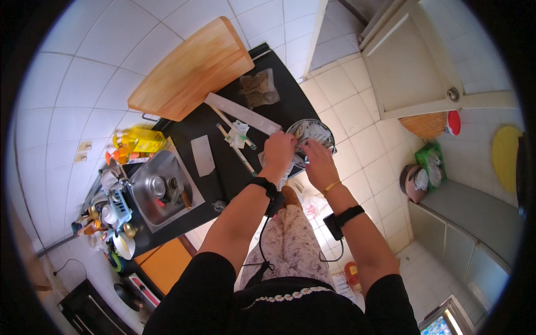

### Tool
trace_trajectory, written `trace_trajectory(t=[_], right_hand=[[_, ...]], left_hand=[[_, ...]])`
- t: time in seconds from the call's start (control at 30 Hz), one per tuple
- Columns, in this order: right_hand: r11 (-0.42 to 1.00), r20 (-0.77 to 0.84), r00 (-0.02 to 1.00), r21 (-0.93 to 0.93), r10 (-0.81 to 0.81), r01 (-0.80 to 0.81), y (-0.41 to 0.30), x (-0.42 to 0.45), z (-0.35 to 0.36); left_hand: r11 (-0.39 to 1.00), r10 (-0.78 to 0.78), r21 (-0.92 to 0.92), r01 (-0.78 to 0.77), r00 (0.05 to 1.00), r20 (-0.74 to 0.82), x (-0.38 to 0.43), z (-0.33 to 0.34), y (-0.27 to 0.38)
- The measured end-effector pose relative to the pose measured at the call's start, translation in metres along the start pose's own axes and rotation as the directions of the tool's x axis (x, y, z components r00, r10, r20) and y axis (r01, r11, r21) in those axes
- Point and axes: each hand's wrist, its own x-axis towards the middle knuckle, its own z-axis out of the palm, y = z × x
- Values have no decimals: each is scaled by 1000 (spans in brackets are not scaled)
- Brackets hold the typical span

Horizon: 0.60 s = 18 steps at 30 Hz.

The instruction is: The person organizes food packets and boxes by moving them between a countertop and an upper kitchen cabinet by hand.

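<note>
My left hand (279,151) is at the near-left rim of a round container (333,133) at the counter's edge. Small clear and pale packets (315,130) fill the container. My right hand (321,164) reaches over its near side, fingers bent down among the packets. Whether either hand grips a packet is hidden by the fingers. Pale, crumpled plastic (285,175) shows beneath my left wrist. Left of the container lies a long, pale narrow box (245,114). Two slim printed strips or sticks (237,150) rest beside it, with a small white paper packet (239,133) between them.
A plastic bag of brown dried material (259,88) lies on the black counter (228,184) behind the box. A wooden board (194,69) leans against the tiled wall. Left are a flat white piece (202,155), a steel sink (146,205) holding utensils, and a yellow soap bottle (146,140).
</note>
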Motion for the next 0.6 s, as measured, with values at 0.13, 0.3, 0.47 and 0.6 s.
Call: trace_trajectory(t=[0.13,0.3,0.47,0.6], right_hand=[[999,-13,1000,43,0,0,2,0,1],[996,-74,996,72,-49,54,-4,-3,-4],[981,-160,978,118,-138,157,-19,-3,-13],[969,-185,966,135,-183,209,-25,-6,-9]], left_hand=[[986,2,-164,-10,999,-46,-10,-7,-7],[978,-73,-207,40,985,-155,-29,-26,-47],[975,-40,221,28,998,48,-31,-25,-124],[878,69,461,-130,987,148,-15,-27,-149]])
